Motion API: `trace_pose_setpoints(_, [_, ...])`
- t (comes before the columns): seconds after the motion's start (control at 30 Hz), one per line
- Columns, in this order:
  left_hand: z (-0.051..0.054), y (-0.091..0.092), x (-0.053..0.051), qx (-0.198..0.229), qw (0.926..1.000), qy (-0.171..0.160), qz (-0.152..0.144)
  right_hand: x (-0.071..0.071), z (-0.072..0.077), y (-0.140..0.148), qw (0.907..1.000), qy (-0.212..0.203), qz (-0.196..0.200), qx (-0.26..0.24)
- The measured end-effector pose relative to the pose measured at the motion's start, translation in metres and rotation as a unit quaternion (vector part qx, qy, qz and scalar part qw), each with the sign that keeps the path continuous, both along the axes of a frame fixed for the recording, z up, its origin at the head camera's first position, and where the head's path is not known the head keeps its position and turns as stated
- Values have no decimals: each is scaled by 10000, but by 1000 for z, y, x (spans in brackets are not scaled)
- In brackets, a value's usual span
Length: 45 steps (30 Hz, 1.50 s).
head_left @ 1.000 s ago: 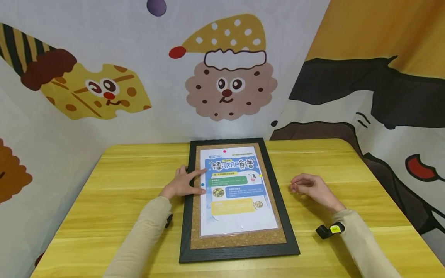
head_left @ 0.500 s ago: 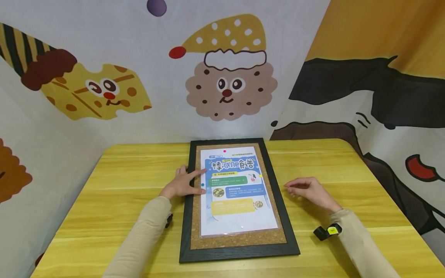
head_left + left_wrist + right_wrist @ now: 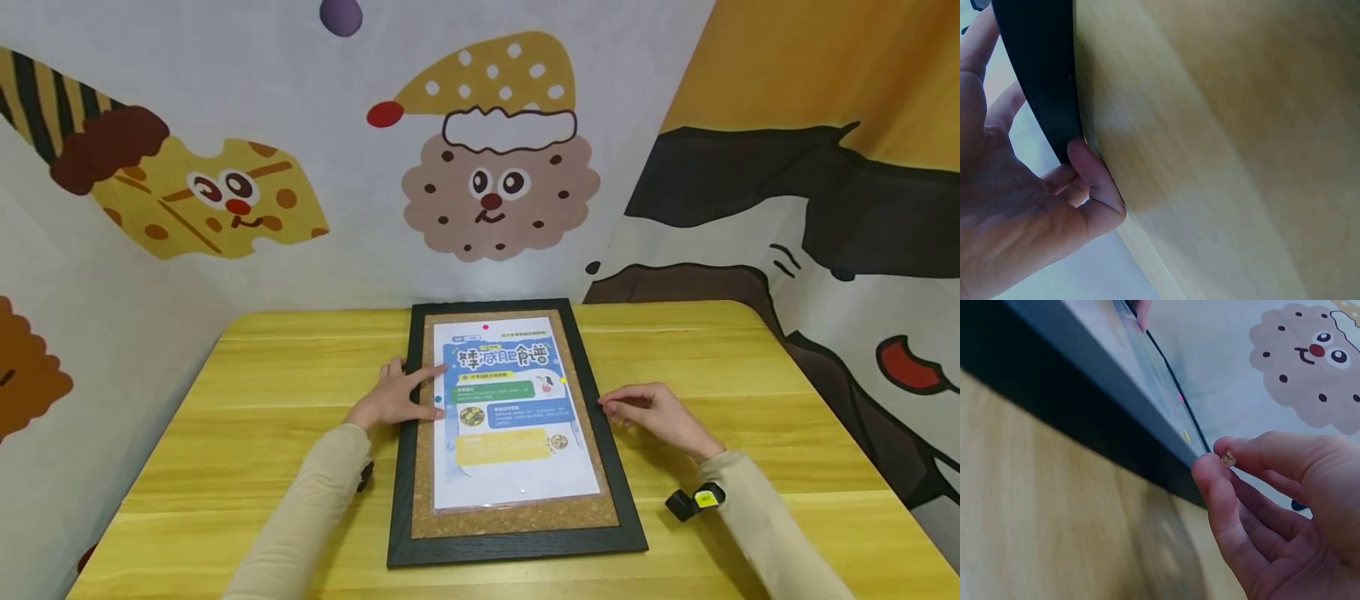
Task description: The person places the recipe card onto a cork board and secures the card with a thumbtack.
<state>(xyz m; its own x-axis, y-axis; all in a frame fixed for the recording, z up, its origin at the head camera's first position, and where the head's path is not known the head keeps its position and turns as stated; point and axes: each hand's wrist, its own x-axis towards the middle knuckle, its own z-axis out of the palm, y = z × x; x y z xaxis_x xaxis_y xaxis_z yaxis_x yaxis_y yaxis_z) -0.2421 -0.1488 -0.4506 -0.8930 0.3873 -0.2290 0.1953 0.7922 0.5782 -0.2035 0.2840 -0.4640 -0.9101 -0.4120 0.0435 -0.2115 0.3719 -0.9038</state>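
Observation:
A black-framed corkboard [image 3: 517,518] lies on the table with a printed poster [image 3: 517,483] on it. Small coloured dots, apparently tack heads, sit near the poster's edges. My left hand [image 3: 390,400] rests on the board's left side, thumb and index finger spread onto the poster's left margin; in the left wrist view its other fingers lie by the black frame [image 3: 1041,69]. Beside the board's right edge, my right hand [image 3: 656,412] pinches a tiny gold-coloured thumbtack [image 3: 1229,459] between thumb and index finger. The thumbtack's point is hidden.
The yellow wood-grain table [image 3: 247,433] extends on both sides of the board. Behind it stands a wall covering [image 3: 360,275] printed with cartoon food. A black wrist device [image 3: 693,502] hangs under the right sleeve.
My right hand has moved left, from out over the table to the board's right edge, its fingers still pinched. The left hand and the board have stayed in place.

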Motion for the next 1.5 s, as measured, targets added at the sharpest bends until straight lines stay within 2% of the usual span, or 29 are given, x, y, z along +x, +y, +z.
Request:
trace_pose_setpoints(0.17, [1, 1, 0, -15, 10000, 12, 22, 0, 5, -9, 9999, -96, -101, 89])
trace_pose_setpoints(0.4, [2, 1, 1, -12, 10000, 24, -6, -1, 15, -24, 9992, -246, 50, 324])
trace_pose_setpoints(0.73, [0, 1, 0, 9, 10000, 17, 23, -1, 21, -44, 9983, 57, 170, 554])
trace_pose_setpoints(0.87, [0, 1, 0, -25, 10000, -5, 32, -1, 21, -52, 9980, 279, 336, 467])
trace_pose_setpoints(1.07, [0, 1, 0, -66, 10000, 6, -19, 0, 15, -60, 9970, 392, 583, 338])
trace_pose_setpoints(1.3, [0, 1, 0, -63, 10000, -10, 2, 2, 14, -67, 9968, 205, 705, 304])
trace_pose_setpoints(1.5, [-1, 0, -1, -42, 10000, -8, 33, 6, 15, -79, 9946, 255, 852, 544])
